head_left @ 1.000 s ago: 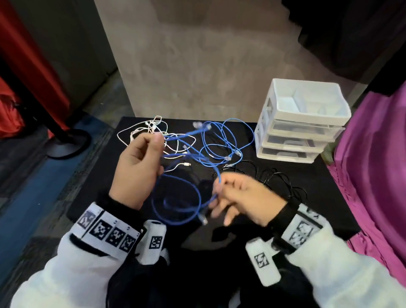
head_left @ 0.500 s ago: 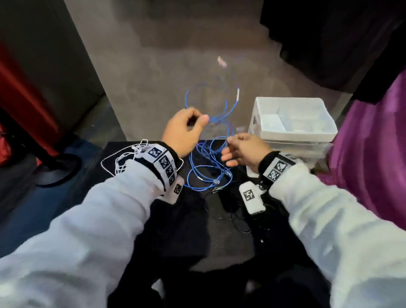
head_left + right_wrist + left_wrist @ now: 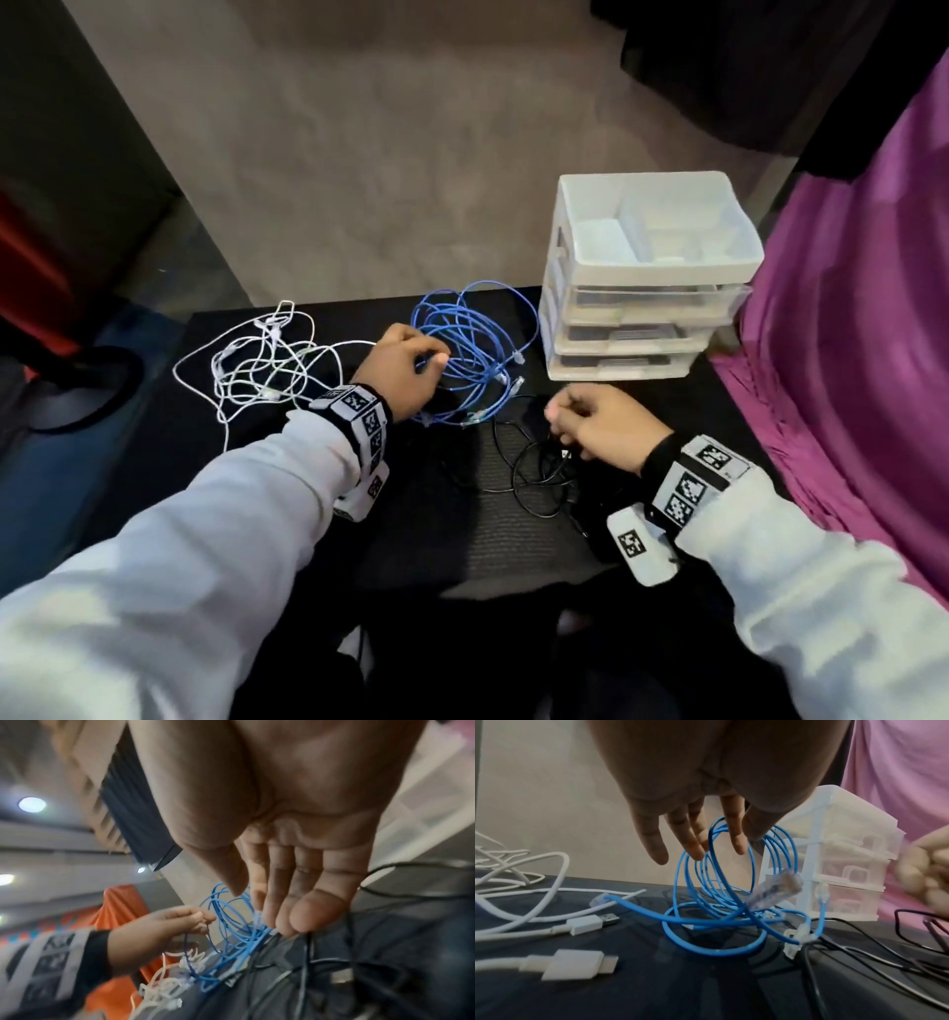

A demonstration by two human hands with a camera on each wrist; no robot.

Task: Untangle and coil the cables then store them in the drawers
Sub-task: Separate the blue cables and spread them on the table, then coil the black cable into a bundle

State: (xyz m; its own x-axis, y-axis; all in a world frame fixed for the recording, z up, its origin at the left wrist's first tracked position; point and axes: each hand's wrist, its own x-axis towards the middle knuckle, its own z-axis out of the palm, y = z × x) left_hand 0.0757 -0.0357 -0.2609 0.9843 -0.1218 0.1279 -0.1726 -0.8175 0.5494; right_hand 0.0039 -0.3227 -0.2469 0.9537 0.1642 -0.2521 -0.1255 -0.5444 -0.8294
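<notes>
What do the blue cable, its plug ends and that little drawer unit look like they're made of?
The blue cable: seemingly a smooth, rubbery plastic jacket; it bends into springy loops. Its plugs: clear hard plastic, since you see through them. The drawer unit: white plastic frame, faintly glossy, with cloudy see-through drawers, probably thinner plastic.

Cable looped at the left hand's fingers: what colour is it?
Bright blue, with clear plastic plugs. The cable shows best in the left wrist view.
</notes>
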